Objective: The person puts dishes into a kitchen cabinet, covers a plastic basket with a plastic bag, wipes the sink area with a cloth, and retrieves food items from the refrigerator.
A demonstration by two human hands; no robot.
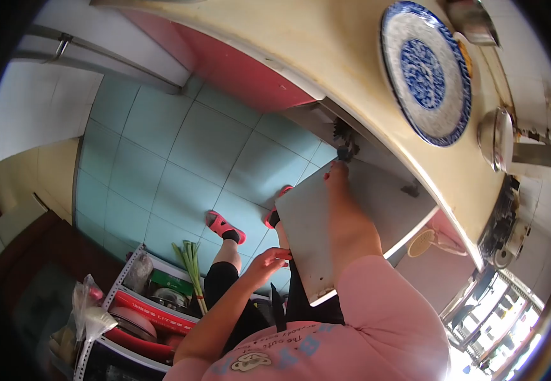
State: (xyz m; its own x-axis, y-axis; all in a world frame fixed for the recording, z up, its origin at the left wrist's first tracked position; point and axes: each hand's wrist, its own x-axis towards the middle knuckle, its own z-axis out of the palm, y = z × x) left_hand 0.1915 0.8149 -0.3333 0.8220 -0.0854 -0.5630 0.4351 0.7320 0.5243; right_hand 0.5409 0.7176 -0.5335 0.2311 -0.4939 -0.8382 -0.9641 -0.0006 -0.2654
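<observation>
A grey cabinet door [377, 197] stands open under the counter. My right arm reaches across its face. At the door's far edge my right hand [337, 171] is closed, its fingers bent beside a small dark object [344, 153]; what it grips is too small to make out. My left hand [268, 265] is in front of my body, its fingers loosely bent and partly apart. Its fingertips come up to the door's near side edge; whether they touch it I cannot tell. Dark spiky-looking items [343, 130] sit inside the cabinet beyond my right hand.
The beige counter [345, 57] runs above the cabinet, with a blue-and-white plate [425, 73] and a metal pot [496, 138]. At lower left stands a shelf rack [120, 279] with green onions [191, 270] and a red box [132, 324]. A strainer [420, 242] hangs at right.
</observation>
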